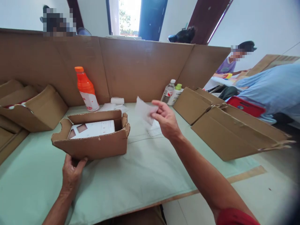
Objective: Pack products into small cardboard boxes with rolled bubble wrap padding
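My left hand (71,172) grips the lower front edge of an open cardboard box (93,148), its fingers partly hidden beneath. The box sits slightly tilted, and white printed cartons (103,127) lie inside it. Right of the box, my right hand (166,118) is raised above the table and pinches a thin, translucent white sheet (144,109) between thumb and fingers. Below that sheet, more white sheet material (155,129) rests on the table. Behind the box lie a small white roll (117,100) and some flat white pieces (112,107).
An orange-capped bottle (86,90) stands by the cardboard partition (140,68). A clear bottle (168,91) and a green-capped bottle (175,95) are at back right. Cardboard boxes flank both sides (47,109). Beyond are other people and a red tray (246,107).
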`<control>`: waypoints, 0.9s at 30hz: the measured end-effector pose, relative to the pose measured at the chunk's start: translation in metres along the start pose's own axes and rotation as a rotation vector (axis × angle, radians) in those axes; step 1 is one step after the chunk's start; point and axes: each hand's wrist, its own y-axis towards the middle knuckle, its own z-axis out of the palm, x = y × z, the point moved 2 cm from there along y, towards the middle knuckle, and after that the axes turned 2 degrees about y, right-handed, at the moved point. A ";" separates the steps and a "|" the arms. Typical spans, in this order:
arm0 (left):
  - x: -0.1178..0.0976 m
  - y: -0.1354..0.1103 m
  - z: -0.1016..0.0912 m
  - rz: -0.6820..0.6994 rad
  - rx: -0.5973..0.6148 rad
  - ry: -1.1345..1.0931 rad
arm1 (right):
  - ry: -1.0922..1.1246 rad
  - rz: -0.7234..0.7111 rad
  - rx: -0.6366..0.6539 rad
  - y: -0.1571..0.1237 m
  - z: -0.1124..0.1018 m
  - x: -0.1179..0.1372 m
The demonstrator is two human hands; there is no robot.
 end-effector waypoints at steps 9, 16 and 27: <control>0.004 0.000 -0.005 0.029 0.007 -0.021 | -0.176 0.536 0.563 -0.152 -0.026 -0.040; 0.006 0.002 -0.004 0.022 0.009 -0.108 | -0.183 0.432 0.437 -0.122 -0.028 -0.030; 0.012 0.004 -0.007 0.020 -0.012 0.050 | -0.177 0.370 0.357 -0.089 0.051 -0.074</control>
